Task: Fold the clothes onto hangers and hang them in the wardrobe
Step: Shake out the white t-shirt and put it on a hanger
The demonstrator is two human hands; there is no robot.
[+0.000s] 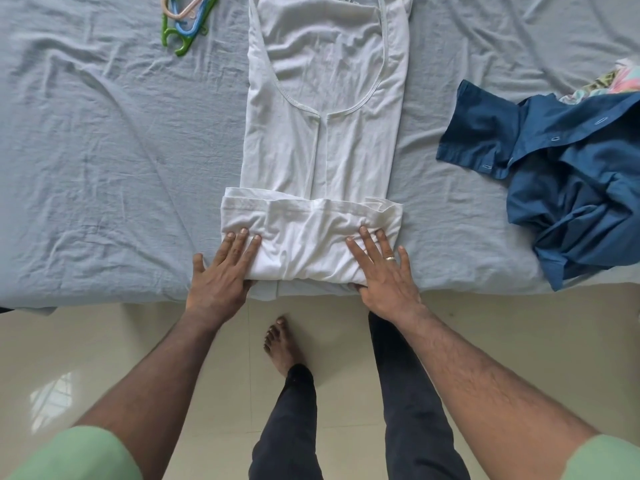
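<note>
Both hands, left hand (221, 268) and right hand (384, 271), lie flat with fingers spread, well apart, pressing the folded hem of the white vest (325, 133) at frame centre on the bed (104, 150), likely to set the crease; hangers (187, 19) wait upper left.

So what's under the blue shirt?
The blue shirt lies crumpled on the grey sheet. A patterned cloth pokes out at its far edge; how far it runs under is hidden.
</note>
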